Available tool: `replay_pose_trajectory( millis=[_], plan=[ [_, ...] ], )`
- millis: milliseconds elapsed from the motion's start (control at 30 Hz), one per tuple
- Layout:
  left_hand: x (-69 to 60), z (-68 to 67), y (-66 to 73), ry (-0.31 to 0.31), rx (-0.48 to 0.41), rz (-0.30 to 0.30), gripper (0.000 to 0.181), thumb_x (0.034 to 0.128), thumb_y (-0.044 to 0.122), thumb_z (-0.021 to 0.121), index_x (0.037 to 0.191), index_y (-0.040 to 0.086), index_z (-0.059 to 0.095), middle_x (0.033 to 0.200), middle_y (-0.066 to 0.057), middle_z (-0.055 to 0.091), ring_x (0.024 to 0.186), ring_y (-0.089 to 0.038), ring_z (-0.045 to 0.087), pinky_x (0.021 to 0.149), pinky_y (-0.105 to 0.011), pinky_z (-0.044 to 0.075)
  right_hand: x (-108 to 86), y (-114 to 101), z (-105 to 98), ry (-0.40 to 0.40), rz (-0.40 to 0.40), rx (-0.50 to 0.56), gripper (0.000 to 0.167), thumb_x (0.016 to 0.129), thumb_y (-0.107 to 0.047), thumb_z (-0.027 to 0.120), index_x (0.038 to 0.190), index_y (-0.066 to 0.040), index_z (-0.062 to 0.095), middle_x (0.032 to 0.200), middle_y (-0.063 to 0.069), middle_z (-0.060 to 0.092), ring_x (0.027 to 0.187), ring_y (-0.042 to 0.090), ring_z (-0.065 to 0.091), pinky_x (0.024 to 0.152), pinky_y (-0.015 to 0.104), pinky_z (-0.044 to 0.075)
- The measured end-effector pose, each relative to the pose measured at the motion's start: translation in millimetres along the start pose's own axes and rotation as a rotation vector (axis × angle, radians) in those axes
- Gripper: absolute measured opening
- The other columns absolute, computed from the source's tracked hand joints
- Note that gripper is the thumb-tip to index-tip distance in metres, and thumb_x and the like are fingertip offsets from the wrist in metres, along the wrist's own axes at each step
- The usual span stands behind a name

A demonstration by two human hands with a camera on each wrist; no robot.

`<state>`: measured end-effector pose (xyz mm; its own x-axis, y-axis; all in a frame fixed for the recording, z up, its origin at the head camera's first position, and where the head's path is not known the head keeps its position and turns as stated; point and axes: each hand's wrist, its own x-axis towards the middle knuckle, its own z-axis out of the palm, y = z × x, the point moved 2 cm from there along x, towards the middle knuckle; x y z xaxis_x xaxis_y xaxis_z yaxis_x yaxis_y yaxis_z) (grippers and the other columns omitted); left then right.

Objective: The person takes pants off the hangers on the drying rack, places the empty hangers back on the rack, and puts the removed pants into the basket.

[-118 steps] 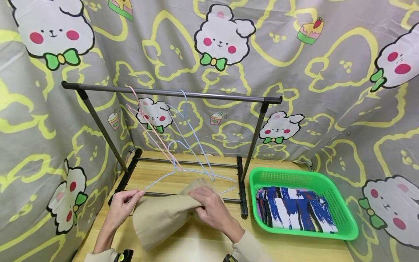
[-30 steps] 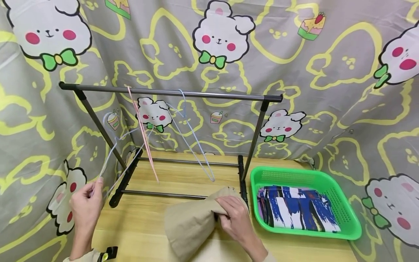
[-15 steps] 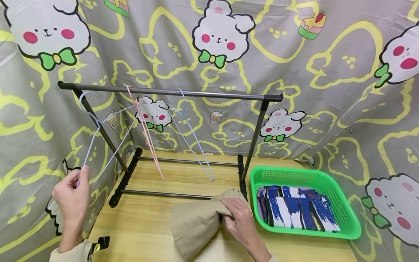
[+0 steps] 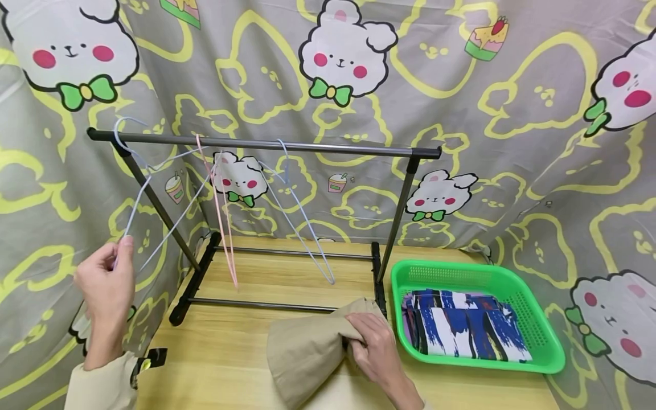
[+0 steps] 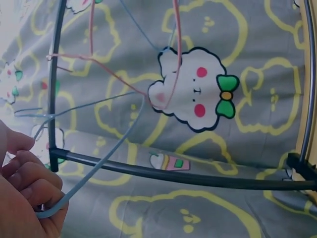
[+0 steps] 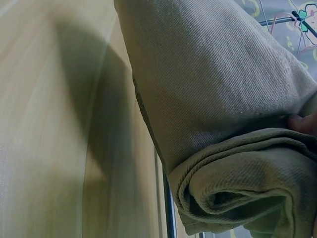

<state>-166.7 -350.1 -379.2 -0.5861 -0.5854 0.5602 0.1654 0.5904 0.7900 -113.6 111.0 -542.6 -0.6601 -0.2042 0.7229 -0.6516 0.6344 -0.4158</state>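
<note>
At the left, my left hand [image 4: 106, 282] pinches the side of a light blue clothes hanger [image 4: 134, 208]. That hanger's hook is up at the left end of the black rail [image 4: 328, 149]; whether it bears on the rail I cannot tell. In the left wrist view, my curled fingers [image 5: 34, 186] are around the blue wire. My right hand [image 4: 378, 344] grips a folded khaki garment [image 4: 307, 347] low over the table's front. In the right wrist view the garment [image 6: 208, 64] shows a twill weave and rolled layers, with most of the hand hidden.
A pink hanger [image 4: 221, 222] and another blue hanger [image 4: 302, 228] hang from the rail. To the right stands a green basket [image 4: 538, 336] with folded patterned cloth [image 4: 461, 327]. The rack's base [image 4: 256, 303] rests on the wooden table [image 4: 205, 364]. A printed curtain [image 4: 441, 125] surrounds it.
My left hand has lifted the blue hanger away from the khaki garment, leftward and up to the rail. The right hand has drawn the garment to the right. The pink hanger has swung.
</note>
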Motion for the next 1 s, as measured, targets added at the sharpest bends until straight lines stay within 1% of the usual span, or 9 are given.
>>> replay_pose_trajectory(
  millis=[100,200,300,467,533,667,733,800,1000],
  plan=[
    [3.9,3.4,-2.1,-0.022,-0.020,-0.008,0.042,0.0988,0.030,0.068,0.071,-0.001,0.061,0.049,0.011,0.038,0.044,-0.002,0.030,0.044,-0.024,0.020,0.4,-0.7,-2.0,0.021,-0.005,0.001,0.045,0.066,0.006,0.065,0.108,-0.005,0.077,0.105,0.006,0.076,0.094,0.025,0.071,0.085,0.047,0.056],
    [4.7,2.5,-4.8,-0.035,-0.013,-0.016,0.039,0.0987,0.028,0.068,0.072,0.000,0.062,0.050,0.012,0.040,0.044,-0.003,0.031,0.043,-0.023,0.021,1.0,-0.6,-4.3,0.034,-0.002,0.006,0.045,0.066,0.007,0.063,0.107,-0.005,0.078,0.104,0.005,0.076,0.093,0.024,0.071,0.084,0.045,0.056],
    [6.8,-0.5,-5.2,-0.059,0.041,-0.036,0.041,0.0986,0.031,0.068,0.069,0.004,0.061,0.049,0.012,0.040,0.043,-0.002,0.031,0.042,-0.023,0.021,1.3,0.1,-6.6,0.035,0.009,0.006,0.045,0.066,0.008,0.064,0.107,-0.006,0.078,0.104,0.005,0.076,0.094,0.024,0.071,0.085,0.045,0.056],
    [12.5,0.9,-0.1,-0.133,0.130,-0.059,0.045,0.0977,0.041,0.066,0.064,0.011,0.059,0.045,0.017,0.042,0.041,0.000,0.035,0.044,-0.024,0.024,-0.7,2.0,-10.1,0.043,0.033,-0.004,0.045,0.066,0.007,0.066,0.108,-0.006,0.078,0.105,0.005,0.076,0.094,0.025,0.071,0.086,0.045,0.055],
    [11.4,2.2,0.6,-0.137,0.123,-0.037,0.044,0.0974,0.038,0.067,0.062,0.011,0.060,0.044,0.017,0.043,0.041,0.002,0.036,0.044,-0.022,0.025,-1.7,2.6,-10.8,0.044,0.038,0.001,0.045,0.066,0.007,0.067,0.108,-0.006,0.078,0.105,0.004,0.076,0.094,0.025,0.071,0.087,0.044,0.055],
    [5.2,1.6,-1.1,-0.118,0.103,0.050,0.047,0.0976,0.030,0.068,0.058,0.007,0.055,0.043,0.013,0.042,0.039,0.003,0.034,0.042,-0.020,0.023,-3.0,3.7,-11.3,0.039,0.045,0.006,0.045,0.067,0.008,0.068,0.108,-0.007,0.077,0.105,0.005,0.076,0.095,0.025,0.071,0.088,0.042,0.055],
    [3.7,1.1,-1.9,-0.107,0.108,0.083,0.048,0.0976,0.029,0.067,0.057,0.008,0.053,0.043,0.014,0.042,0.040,0.004,0.034,0.043,-0.020,0.023,-3.4,4.2,-11.9,0.042,0.049,0.004,0.045,0.067,0.008,0.068,0.109,-0.007,0.077,0.105,0.005,0.076,0.095,0.026,0.071,0.089,0.043,0.054],
    [3.1,0.8,-2.9,-0.112,0.112,0.086,0.048,0.0980,0.030,0.067,0.057,0.009,0.053,0.043,0.014,0.041,0.040,0.003,0.034,0.042,-0.020,0.022,-4.1,4.5,-12.6,0.046,0.057,0.001,0.045,0.067,0.009,0.069,0.109,-0.007,0.077,0.105,0.005,0.076,0.094,0.026,0.071,0.088,0.044,0.055],
    [1.3,-0.8,-8.3,-0.143,0.115,0.030,0.045,0.0988,0.029,0.067,0.061,0.009,0.054,0.043,0.010,0.037,0.040,-0.002,0.029,0.036,-0.023,0.018,-6.1,3.6,-12.7,0.037,0.070,0.011,0.046,0.067,0.010,0.069,0.109,-0.009,0.077,0.104,0.005,0.076,0.094,0.026,0.071,0.084,0.047,0.057]
  ],
)
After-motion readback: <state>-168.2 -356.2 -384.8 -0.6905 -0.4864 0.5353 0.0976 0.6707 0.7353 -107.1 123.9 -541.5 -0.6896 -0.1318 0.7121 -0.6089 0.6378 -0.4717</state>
